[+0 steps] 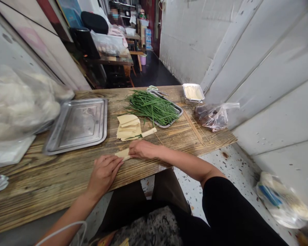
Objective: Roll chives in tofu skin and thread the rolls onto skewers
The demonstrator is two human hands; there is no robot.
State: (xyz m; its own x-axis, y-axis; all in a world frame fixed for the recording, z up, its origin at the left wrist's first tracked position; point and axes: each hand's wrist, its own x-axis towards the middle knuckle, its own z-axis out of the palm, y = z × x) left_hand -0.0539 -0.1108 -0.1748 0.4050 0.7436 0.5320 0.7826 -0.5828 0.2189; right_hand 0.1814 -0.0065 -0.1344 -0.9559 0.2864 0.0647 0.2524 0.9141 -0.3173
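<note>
My left hand [104,172] and my right hand [143,149] rest on the wooden table [53,177], both pressed on a pale tofu-skin roll [123,154] lying between them; their fingers are curled over it. Just beyond lies a stack of pale tofu-skin sheets [128,126] with one rolled piece [148,133] beside it. A metal tray [179,110] heaped with green chives [152,107] sits behind the stack.
An empty steel tray [78,123] lies at the left. Clear plastic bags of pale food [17,102] fill the far left. Bamboo skewers [193,128], a foil container [193,93] and a dark bag [213,116] sit at the right. A bag [282,203] lies on the floor.
</note>
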